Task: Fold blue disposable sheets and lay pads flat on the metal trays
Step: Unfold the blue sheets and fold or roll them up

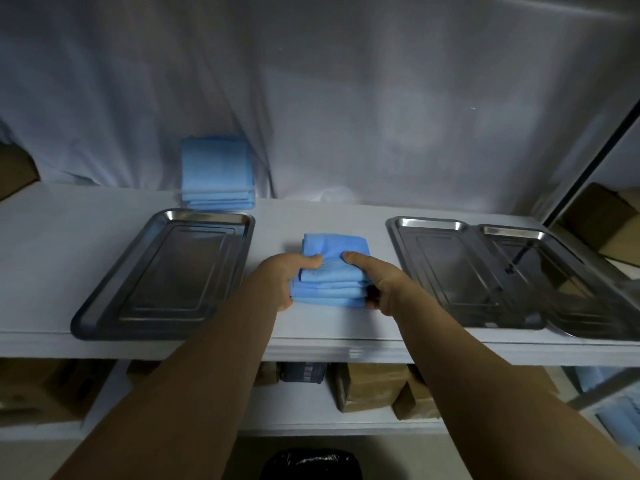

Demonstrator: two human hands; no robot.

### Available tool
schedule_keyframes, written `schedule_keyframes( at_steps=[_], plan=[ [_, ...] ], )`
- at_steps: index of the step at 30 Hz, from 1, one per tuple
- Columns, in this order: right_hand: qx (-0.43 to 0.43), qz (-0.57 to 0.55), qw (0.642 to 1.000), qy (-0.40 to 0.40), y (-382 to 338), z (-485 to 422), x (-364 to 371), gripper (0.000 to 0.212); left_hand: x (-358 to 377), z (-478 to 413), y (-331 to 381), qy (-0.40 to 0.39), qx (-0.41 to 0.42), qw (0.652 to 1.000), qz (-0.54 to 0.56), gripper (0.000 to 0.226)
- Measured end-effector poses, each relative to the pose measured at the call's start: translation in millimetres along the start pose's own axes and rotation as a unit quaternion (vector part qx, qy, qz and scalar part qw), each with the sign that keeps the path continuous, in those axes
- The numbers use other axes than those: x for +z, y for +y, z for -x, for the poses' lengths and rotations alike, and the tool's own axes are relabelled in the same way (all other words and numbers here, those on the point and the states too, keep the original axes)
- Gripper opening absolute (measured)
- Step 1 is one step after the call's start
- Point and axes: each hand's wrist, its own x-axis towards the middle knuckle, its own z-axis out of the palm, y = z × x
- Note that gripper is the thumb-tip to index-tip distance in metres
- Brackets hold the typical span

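Note:
A small stack of folded blue disposable sheets (332, 268) lies on the white shelf between the trays. My left hand (287, 275) grips its left side with the thumb on top. My right hand (375, 275) grips its right side the same way. An empty metal tray (104, 306) lies to the left. Two more metal trays lie to the right, the nearer one (408, 258) empty and the farther one (588, 299) overlapping its right edge. A second pile of folded blue sheets (216, 171) sits at the back behind the left tray.
White cloth (346, 98) hangs behind the shelf. Brown cardboard boxes (370, 386) fill the lower shelf under the front edge (329, 348). More boxes stand at the far right (602, 216) and far left. A black bag (311, 462) sits on the floor below.

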Motion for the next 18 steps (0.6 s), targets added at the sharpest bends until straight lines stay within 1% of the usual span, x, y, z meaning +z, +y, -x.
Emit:
schedule_keyframes(
  at_steps=[3, 5, 7, 8, 11, 12, 14, 18],
  plan=[
    [0.003, -0.012, 1.0, 0.001, 8, 20, -1, 0.029, -1, 22, -9, -0.015, -0.003, 1.0, 0.001, 0.027],
    [0.001, -0.019, 1.0, 0.002, 13, 34, -1, 0.029, -1, 36, -16, -0.021, 0.001, 1.0, 0.014, 0.036],
    [-0.009, -0.028, 1.0, -0.004, 19, 48, -3, 0.029, 0, 51, -23, -0.013, 0.005, 1.0, 0.01, 0.033],
    [-0.011, -0.032, 0.999, -0.005, 25, 56, -5, 0.032, 1, 59, -29, -0.009, 0.004, 1.0, 0.005, 0.031],
    [-0.008, -0.043, 0.999, -0.005, 38, 74, -12, 0.049, 4, 79, -44, -0.001, 0.013, 1.0, -0.018, 0.027],
    [-0.003, -0.043, 0.999, -0.008, 45, 80, -15, 0.051, 5, 87, -51, -0.003, 0.017, 1.0, -0.026, 0.028],
    [0.013, -0.041, 0.999, -0.024, 63, 91, -20, 0.045, 6, 100, -69, -0.01, 0.013, 0.999, -0.039, 0.027],
    [0.05, -0.054, 0.994, -0.082, 102, 102, -28, 0.033, 3, 125, -103, -0.027, 0.002, 0.999, -0.047, 0.018]
  ],
)
